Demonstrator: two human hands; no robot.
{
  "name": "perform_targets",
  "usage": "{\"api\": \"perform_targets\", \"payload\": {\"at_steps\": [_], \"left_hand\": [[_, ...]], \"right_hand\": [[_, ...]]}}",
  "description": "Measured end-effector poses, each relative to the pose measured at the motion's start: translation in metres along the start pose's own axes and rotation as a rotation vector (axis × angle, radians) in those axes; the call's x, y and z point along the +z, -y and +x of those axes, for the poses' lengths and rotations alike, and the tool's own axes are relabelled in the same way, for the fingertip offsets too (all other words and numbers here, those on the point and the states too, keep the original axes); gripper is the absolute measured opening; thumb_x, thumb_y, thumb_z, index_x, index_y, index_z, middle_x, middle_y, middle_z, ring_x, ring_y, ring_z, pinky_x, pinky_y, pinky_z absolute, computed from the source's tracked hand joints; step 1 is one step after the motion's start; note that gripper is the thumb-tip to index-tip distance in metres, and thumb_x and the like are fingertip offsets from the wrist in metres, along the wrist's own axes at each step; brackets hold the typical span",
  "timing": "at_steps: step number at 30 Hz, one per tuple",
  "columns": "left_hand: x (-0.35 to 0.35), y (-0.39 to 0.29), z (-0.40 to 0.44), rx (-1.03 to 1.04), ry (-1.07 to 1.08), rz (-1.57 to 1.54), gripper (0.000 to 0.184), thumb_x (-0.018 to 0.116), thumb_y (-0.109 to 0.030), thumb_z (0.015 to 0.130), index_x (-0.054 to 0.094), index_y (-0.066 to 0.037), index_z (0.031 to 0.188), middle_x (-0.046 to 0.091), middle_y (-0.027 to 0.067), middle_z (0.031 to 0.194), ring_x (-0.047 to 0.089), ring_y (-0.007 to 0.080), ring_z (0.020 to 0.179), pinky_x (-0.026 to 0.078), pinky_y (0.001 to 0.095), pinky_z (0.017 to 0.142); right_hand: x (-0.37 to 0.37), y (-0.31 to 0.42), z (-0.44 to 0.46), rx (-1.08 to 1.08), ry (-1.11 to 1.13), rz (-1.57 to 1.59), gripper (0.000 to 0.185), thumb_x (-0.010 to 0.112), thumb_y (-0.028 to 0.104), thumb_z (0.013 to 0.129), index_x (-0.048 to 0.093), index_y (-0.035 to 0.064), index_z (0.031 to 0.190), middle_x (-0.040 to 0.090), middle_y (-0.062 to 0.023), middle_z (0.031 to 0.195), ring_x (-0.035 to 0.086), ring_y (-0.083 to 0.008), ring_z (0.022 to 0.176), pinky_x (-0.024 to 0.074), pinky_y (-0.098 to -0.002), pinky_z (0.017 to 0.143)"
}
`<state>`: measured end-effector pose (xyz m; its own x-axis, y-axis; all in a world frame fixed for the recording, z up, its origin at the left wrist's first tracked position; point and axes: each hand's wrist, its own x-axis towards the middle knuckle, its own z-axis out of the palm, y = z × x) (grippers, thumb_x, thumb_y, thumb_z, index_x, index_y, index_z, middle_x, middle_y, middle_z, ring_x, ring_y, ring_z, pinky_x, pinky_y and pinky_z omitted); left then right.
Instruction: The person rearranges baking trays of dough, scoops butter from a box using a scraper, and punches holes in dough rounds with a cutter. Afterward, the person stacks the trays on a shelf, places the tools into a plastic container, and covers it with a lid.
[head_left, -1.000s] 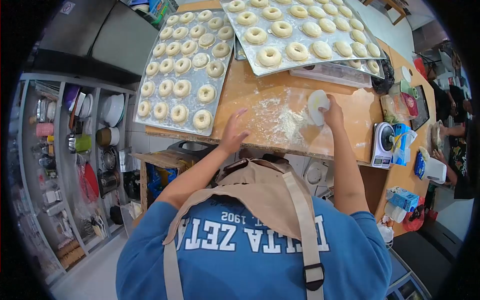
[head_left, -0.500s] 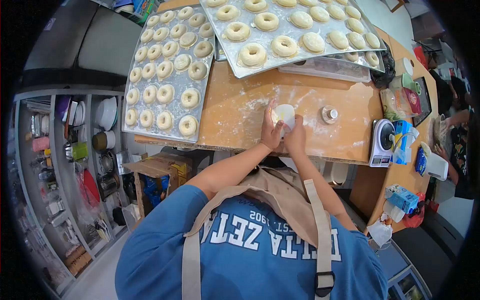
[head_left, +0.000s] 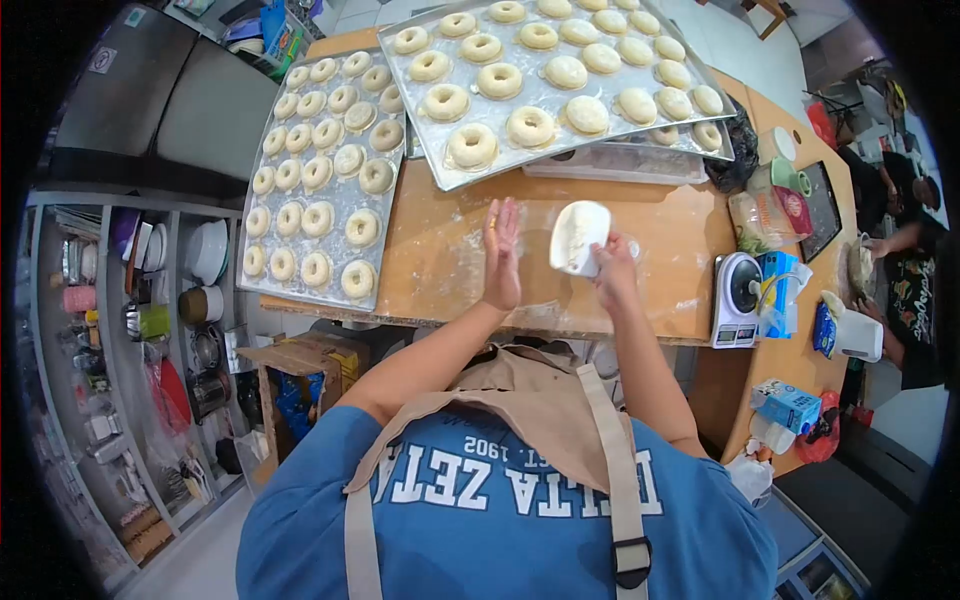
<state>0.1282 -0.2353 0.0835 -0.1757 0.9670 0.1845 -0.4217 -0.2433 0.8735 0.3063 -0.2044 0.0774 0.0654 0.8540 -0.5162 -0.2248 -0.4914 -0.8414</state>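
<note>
White flour lies on a white scraper (head_left: 577,238), which my right hand (head_left: 617,270) grips by its near right edge above the wooden table (head_left: 440,240). To the left of the scraper, my left hand (head_left: 502,255) is raised with its palm turned inward, fingers stretched and nothing in it. A round metal cutter (head_left: 632,248) is mostly hidden behind my right hand. Thin traces of flour remain on the wood around both hands. Beyond them, a metal tray (head_left: 440,165) holds rings and rounds of dough.
Another dough tray (head_left: 345,292) lies at the left, near the table's front edge. On the right are a kitchen scale (head_left: 737,300), a blue carton (head_left: 777,290) and bags. A cardboard box (head_left: 300,355) stands below the table. A co-worker (head_left: 910,270) is at the far right.
The scraper went from the right of the flour pile to my left hand, then rose with flour on it. My left hand has since moved away leftward. The flour pile is gone from the table.
</note>
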Motion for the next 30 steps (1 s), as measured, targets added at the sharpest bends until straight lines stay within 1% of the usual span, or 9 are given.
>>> {"api": "perform_targets", "payload": {"at_steps": [6, 9, 12, 13, 17, 21, 24, 27, 30], "left_hand": [[-0.032, -0.017, -0.026, -0.056, -0.105, 0.106, 0.084, 0.04, -0.059, 0.084, 0.003, -0.007, 0.139, 0.012, 0.0207, 0.144, 0.012, 0.0327, 0.134, 0.007, 0.0439, 0.108], [-0.046, -0.02, -0.034, -0.04, -0.136, 0.166, 0.081, 0.039, -0.057, 0.085, 0.004, -0.008, 0.139, 0.012, 0.0206, 0.144, 0.012, 0.0332, 0.134, 0.006, 0.0442, 0.108], [-0.051, -0.019, -0.035, -0.023, -0.145, 0.179, 0.082, 0.041, -0.058, 0.084, 0.004, -0.009, 0.139, 0.012, 0.0204, 0.144, 0.012, 0.0334, 0.134, 0.006, 0.0441, 0.108], [-0.047, -0.023, -0.033, -0.027, -0.142, 0.179, 0.083, 0.041, -0.058, 0.084, 0.004, -0.008, 0.139, 0.012, 0.0203, 0.144, 0.011, 0.0334, 0.134, 0.006, 0.044, 0.108], [-0.04, -0.035, -0.032, -0.038, -0.138, 0.183, 0.084, 0.043, -0.058, 0.084, 0.004, -0.008, 0.139, 0.012, 0.0201, 0.144, 0.011, 0.0335, 0.134, 0.006, 0.044, 0.108], [-0.042, -0.035, -0.035, -0.042, -0.122, 0.196, 0.084, 0.042, -0.058, 0.084, 0.004, -0.008, 0.139, 0.012, 0.0201, 0.144, 0.011, 0.0333, 0.134, 0.007, 0.044, 0.108], [-0.043, -0.034, -0.035, -0.046, -0.119, 0.199, 0.084, 0.042, -0.057, 0.084, 0.003, -0.006, 0.139, 0.012, 0.0201, 0.144, 0.011, 0.0332, 0.134, 0.007, 0.0442, 0.108], [-0.045, -0.033, -0.033, -0.02, -0.099, 0.203, 0.084, 0.042, -0.056, 0.085, 0.003, -0.005, 0.139, 0.012, 0.0202, 0.144, 0.011, 0.0331, 0.134, 0.007, 0.0443, 0.108], [-0.056, -0.026, -0.04, -0.018, -0.092, 0.208, 0.083, 0.044, -0.053, 0.085, 0.003, -0.004, 0.138, 0.012, 0.0206, 0.144, 0.011, 0.0326, 0.134, 0.007, 0.0434, 0.108]], "right_hand": [[-0.064, 0.063, 0.072, -0.323, -0.251, 0.023, 0.03, 0.051, 0.004, 0.084, 0.036, 0.0003, 0.11, 0.054, -0.0143, 0.103, 0.06, -0.0241, 0.086, 0.0558, -0.041, 0.068], [-0.079, 0.087, 0.104, -0.349, -0.268, 0.062, 0.033, 0.053, 0.004, 0.083, 0.036, -0.0029, 0.11, 0.054, -0.0164, 0.103, 0.061, -0.0257, 0.084, 0.0568, -0.039, 0.059], [-0.062, 0.106, 0.111, -0.362, -0.531, -0.162, 0.04, 0.051, 0.0, 0.081, 0.032, -0.0035, 0.115, 0.052, -0.02, 0.105, 0.062, -0.0277, 0.079, 0.0563, -0.0376, 0.051], [-0.055, 0.111, 0.11, -0.377, -0.587, -0.222, 0.053, 0.05, 0.0, 0.079, 0.023, -0.0033, 0.124, 0.049, -0.0244, 0.107, 0.063, -0.0283, 0.07, 0.0559, -0.0359, 0.048], [-0.037, 0.134, 0.099, -0.311, -0.566, -0.295, 0.068, 0.054, 0.004, 0.075, 0.014, -0.0036, 0.13, 0.047, -0.0284, 0.108, 0.061, -0.0265, 0.055, 0.0546, -0.0357, 0.045], [-0.037, 0.138, 0.094, -0.35, -0.542, -0.334, 0.069, 0.051, -0.001, 0.074, 0.012, -0.002, 0.131, 0.046, -0.0287, 0.11, 0.059, -0.0272, 0.049, 0.0524, -0.0323, 0.041], [-0.051, 0.128, 0.104, -0.356, -0.553, -0.256, 0.066, 0.052, 0.0, 0.075, 0.016, -0.0014, 0.131, 0.046, -0.027, 0.112, 0.061, -0.0272, 0.056, 0.053, -0.0329, 0.042], [-0.083, 0.101, 0.13, -0.294, -0.437, -0.096, 0.053, 0.053, 0.002, 0.078, 0.027, 0.0022, 0.125, 0.054, -0.0199, 0.099, 0.061, -0.0242, 0.061, 0.0548, -0.0356, 0.049], [-0.085, 0.1, 0.079, -0.261, -0.286, -0.019, 0.043, 0.053, 0.004, 0.081, 0.034, 0.0042, 0.12, 0.056, -0.0123, 0.097, 0.061, -0.0211, 0.067, 0.054, -0.0326, 0.052]]}}
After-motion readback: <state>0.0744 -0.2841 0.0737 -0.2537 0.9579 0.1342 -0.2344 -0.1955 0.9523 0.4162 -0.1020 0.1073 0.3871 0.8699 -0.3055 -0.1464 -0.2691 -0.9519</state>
